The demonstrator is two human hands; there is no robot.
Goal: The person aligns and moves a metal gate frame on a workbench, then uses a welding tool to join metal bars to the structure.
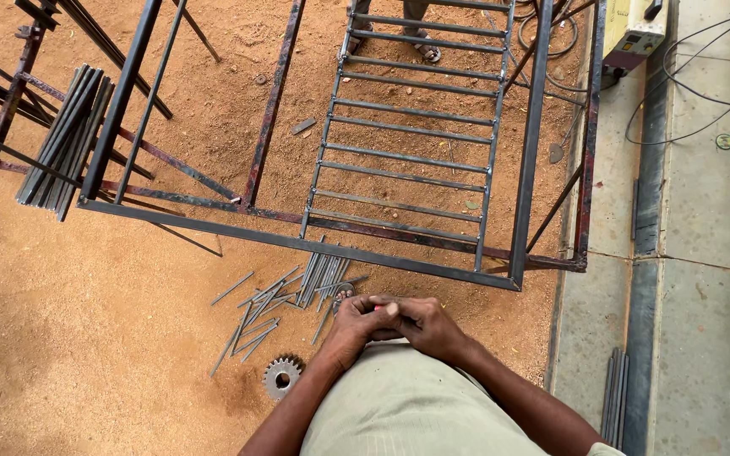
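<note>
I look down and see both hands pressed together in front of a tan shirt. The left hand [356, 325] is curled shut, and the right hand [428, 325] wraps against it. A small red thing [376, 308] peeks out between the fingers, so both hands seem to be closed on it. It is too small for me to tell what it is.

Just past the hands, short metal rods [285, 300] lie loose on the sandy ground [111, 321], spread out like sticks. I think they lie there so they are easy to grab. A toothed gear [281, 377] rests in the sand near the left arm.

A big metal frame [314, 245] of dark bars stands over the sand. A flat metal grille [411, 143] with many cross bars lies inside it. A bundle of long bars [65, 139] leans on the frame at the left, kept together in one place. At the top, someone else's sandalled foot [427, 49] shows through the bars. A yellow machine [631, 32] sits on the concrete strip [694, 211] with black cables [686, 101] running from it.
</note>
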